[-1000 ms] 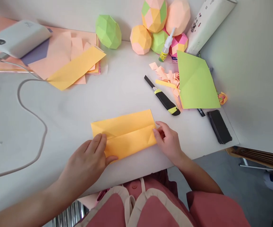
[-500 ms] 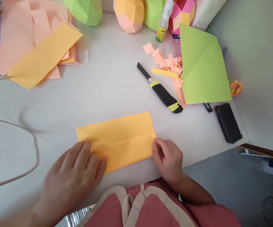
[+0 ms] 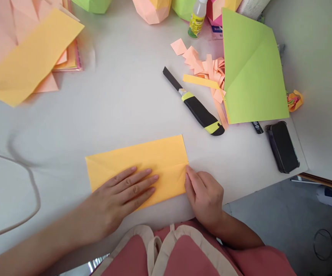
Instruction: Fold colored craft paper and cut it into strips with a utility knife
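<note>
A folded sheet of yellow-orange paper (image 3: 166, 153) lies on the white table in front of me, with a crease running along its length. My left hand (image 3: 117, 203) rests flat on its lower left part, fingers stretched out toward the right. At the right edge my right hand (image 3: 204, 191) pinches the paper near the end of the crease between thumb and bent fingers. Beyond the paper lies a utility knife (image 3: 200, 111), black and lime, its dark blade extended toward the back left.
A green sheet (image 3: 255, 69) overlaps pink paper scraps (image 3: 197, 63) at the right. A phone (image 3: 282, 147) lies near the table's right edge. Behind stand a glue bottle (image 3: 196, 23) and faceted paper shapes (image 3: 151, 9). Stacked paper (image 3: 36, 53) and a cable (image 3: 35, 191) are at the left.
My left hand has moved right over the paper and flattened, its fingers now stretched out. The right hand keeps its pinch at the right edge. The view has shifted slightly.
</note>
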Available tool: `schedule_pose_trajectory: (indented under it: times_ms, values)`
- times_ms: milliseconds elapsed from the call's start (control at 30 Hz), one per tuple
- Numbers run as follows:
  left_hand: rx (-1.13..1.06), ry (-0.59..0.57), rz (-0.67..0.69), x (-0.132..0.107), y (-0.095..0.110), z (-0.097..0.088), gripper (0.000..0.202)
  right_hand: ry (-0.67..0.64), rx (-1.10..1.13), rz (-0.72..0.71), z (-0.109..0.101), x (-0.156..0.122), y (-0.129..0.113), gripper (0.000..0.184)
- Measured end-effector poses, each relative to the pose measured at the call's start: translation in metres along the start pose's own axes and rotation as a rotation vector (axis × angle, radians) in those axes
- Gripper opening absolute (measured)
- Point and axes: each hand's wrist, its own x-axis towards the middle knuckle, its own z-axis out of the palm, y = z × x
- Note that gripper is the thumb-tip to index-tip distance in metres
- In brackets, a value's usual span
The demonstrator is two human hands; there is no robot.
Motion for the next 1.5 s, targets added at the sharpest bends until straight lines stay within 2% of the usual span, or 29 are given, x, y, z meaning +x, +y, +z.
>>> schedule_pose_trajectory:
  times_ms: [433,633,967,1100,1200,1333,1500]
  values:
    - [0.039,0.023,-0.017,0.0,0.002,0.004,0.056,0.004,-0.035,-0.036,0.002,-0.001,0.002,0.037]
    - [0.025,0.019,-0.018,0.001,0.002,0.004,0.057,0.001,-0.035,-0.035,0.002,-0.001,0.002,0.028]
    - [0.095,0.017,-0.008,0.005,0.01,0.001,0.046,-0.025,-0.048,-0.038,0.001,-0.001,0.002,0.029]
    - [0.122,0.082,0.013,0.012,0.015,0.005,0.039,-0.025,-0.059,-0.044,0.001,0.0,0.001,0.027]
    - [0.135,0.119,0.049,0.016,0.013,0.01,0.034,-0.015,-0.078,-0.043,0.001,0.001,0.001,0.024]
    - [0.1,0.148,0.022,0.02,0.008,0.014,0.026,-0.009,-0.099,-0.051,0.002,0.0,0.001,0.023]
    - [0.128,0.084,-0.025,0.023,0.006,0.014,0.041,-0.008,-0.125,-0.042,0.003,-0.001,0.002,0.023]
